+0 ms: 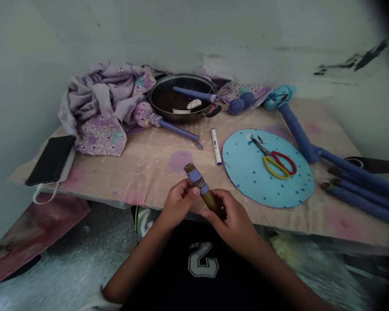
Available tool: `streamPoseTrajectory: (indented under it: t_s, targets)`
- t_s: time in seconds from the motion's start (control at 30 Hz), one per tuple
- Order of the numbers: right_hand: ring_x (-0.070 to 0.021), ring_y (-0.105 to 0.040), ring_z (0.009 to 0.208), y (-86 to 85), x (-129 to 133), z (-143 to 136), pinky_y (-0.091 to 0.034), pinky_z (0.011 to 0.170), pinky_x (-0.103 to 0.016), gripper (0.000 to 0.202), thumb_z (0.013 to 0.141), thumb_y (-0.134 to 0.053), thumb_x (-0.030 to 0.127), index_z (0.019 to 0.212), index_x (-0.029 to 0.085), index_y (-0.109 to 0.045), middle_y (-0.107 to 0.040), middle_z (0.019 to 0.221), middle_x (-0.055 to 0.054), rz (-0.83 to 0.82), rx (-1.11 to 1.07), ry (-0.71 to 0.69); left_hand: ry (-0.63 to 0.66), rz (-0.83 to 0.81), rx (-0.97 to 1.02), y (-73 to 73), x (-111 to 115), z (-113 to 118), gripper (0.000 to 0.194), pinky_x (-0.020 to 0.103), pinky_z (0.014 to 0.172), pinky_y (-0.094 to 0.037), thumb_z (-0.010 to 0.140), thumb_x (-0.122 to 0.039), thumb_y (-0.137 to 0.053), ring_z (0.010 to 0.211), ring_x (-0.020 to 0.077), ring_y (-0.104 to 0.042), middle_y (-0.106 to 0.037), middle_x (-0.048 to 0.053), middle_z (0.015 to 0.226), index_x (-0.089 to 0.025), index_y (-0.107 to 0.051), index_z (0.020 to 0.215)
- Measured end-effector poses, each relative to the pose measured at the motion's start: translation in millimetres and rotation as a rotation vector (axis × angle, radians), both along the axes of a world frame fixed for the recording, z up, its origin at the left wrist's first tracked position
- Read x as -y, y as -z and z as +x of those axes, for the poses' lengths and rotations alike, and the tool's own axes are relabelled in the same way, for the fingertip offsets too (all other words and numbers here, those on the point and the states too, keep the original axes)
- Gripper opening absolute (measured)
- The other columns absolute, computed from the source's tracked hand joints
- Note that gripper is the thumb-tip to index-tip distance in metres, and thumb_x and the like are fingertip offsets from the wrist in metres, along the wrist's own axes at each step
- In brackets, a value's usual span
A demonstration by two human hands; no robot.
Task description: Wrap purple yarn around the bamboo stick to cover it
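While the left hand (181,199) and right hand (230,212) are gripping the stick (210,201), yarn (195,176) is covering one band (the rest's showing bare).

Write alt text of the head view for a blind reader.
A person's left hand and right hand hold a short brown stick partly wrapped in blue yarn at a pink-patterned table. Beyond lie red-and-yellow-handled scissors on a round, blue, spotted mat, a white marker, a round black pan and purple floral cloth.
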State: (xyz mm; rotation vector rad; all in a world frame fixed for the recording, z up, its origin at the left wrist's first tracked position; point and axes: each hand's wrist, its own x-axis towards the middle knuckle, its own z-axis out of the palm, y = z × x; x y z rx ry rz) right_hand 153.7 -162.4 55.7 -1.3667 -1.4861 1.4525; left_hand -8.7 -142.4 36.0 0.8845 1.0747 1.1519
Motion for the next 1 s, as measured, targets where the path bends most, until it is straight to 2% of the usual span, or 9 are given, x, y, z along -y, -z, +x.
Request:
streamPoseTrajectory:
  t_s: [0.13,0.23,0.3,0.47,0.53,0.67,0.77,0.87,1.0]
  targets:
    - [-0.0044,-0.043,0.039,5.8,-2,0,-0.032,0.031,-0.016,0.031,0.087,-0.05,0.048,0.097,0.019,-0.05,-0.056,0.073,0.001,-0.426,-0.486,-0.176,0.063,-0.008,0.085,2.3,2,-2,0.054,0.021,0.052,-0.036,0.06,-0.058,-0.071,0.059,0.0107,-0.05,-0.057,0.001,0.064,-0.012,-0.064,0.089]
    - [-0.0041,-0.039,0.034,11.8,-4,1,-0.031,0.027,-0.016,0.04,0.086,-0.045,0.056,0.096,0.017,-0.05,-0.055,0.067,0.002,-0.646,-0.744,-0.306,0.126,-0.019,0.127,5.1,2,-2,0.056,0.022,0.05,-0.035,0.06,-0.06,-0.07,0.053,0.0094,-0.048,-0.056,0.0,0.06,-0.012,-0.063,0.088]
    - [-0.0072,-0.048,0.041,12.2,-5,1,-0.039,0.032,-0.019,0.043,0.086,-0.044,0.057,0.102,0.017,-0.05,-0.057,0.072,0.0,-0.59,-0.662,-0.279,0.105,-0.015,0.106,5.7,1,-2,0.052,0.021,0.049,-0.033,0.063,-0.058,-0.069,0.051,0.008,-0.045,-0.054,-0.001,0.059,-0.012,-0.062,0.085]
    - [-0.013,-0.057,0.072,3.6,-1,2,-0.047,0.051,-0.02,0.041,0.073,-0.071,0.04,0.104,0.021,-0.054,-0.059,0.091,-0.005,-0.085,-0.111,-0.01,0.0,0.004,0.009,4.2,0,-2,0.046,0.021,0.053,-0.032,0.064,-0.053,-0.071,0.053,0.0065,-0.042,-0.054,-0.001,0.063,-0.012,-0.063,0.082]
    - [-0.008,-0.052,0.054,3.7,0,2,-0.041,0.041,-0.017,0.032,0.079,-0.063,0.044,0.097,0.02,-0.055,-0.058,0.08,-0.002,-0.215,-0.244,-0.076,0.048,-0.001,0.034,3.5,1,-3,0.049,0.021,0.051,-0.031,0.063,-0.055,-0.071,0.052,0.0066,-0.042,-0.055,0.0,0.064,-0.012,-0.063,0.085]
    - [-0.0012,-0.029,0.029,13.8,-4,4,-0.025,0.024,-0.014,0.038,0.087,-0.044,0.055,0.094,0.018,-0.052,-0.048,0.062,0.006,-0.691,-0.841,-0.321,0.145,0.0,0.139,2.7,3,-2,0.05,0.02,0.047,-0.03,0.063,-0.056,-0.07,0.049,0.0071,-0.045,-0.055,-0.001,0.061,-0.012,-0.062,0.087]
    - [-0.0032,-0.032,0.028,17.9,-8,5,-0.028,0.024,-0.015,0.044,0.086,-0.041,0.059,0.098,0.017,-0.052,-0.049,0.059,0.006,-0.783,-0.876,-0.434,0.177,-0.012,0.171,2.2,3,0,0.052,0.02,0.045,-0.029,0.064,-0.055,-0.07,0.047,0.0068,-0.046,-0.055,-0.002,0.06,-0.012,-0.061,0.092]
    - [-0.0097,-0.051,0.044,11.5,-8,4,-0.041,0.035,-0.02,0.047,0.089,-0.035,0.058,0.107,0.017,-0.05,-0.058,0.07,-0.001,-0.513,-0.47,-0.273,0.096,-0.029,0.126,1.8,2,1,0.049,0.019,0.045,-0.027,0.067,-0.055,-0.068,0.045,0.0052,-0.041,-0.053,-0.002,0.06,-0.012,-0.06,0.089]
    - [-0.0205,-0.059,0.085,0.0,-5,3,-0.051,0.069,-0.033,0.046,0.074,-0.066,0.046,0.108,0.018,-0.053,-0.061,0.095,-0.009,0.159,0.118,-0.001,-0.039,-0.002,0.019,3.4,0,1,0.043,0.019,0.047,-0.027,0.066,-0.05,-0.071,0.049,0.0047,-0.036,-0.051,-0.003,0.061,-0.011,-0.061,0.084]
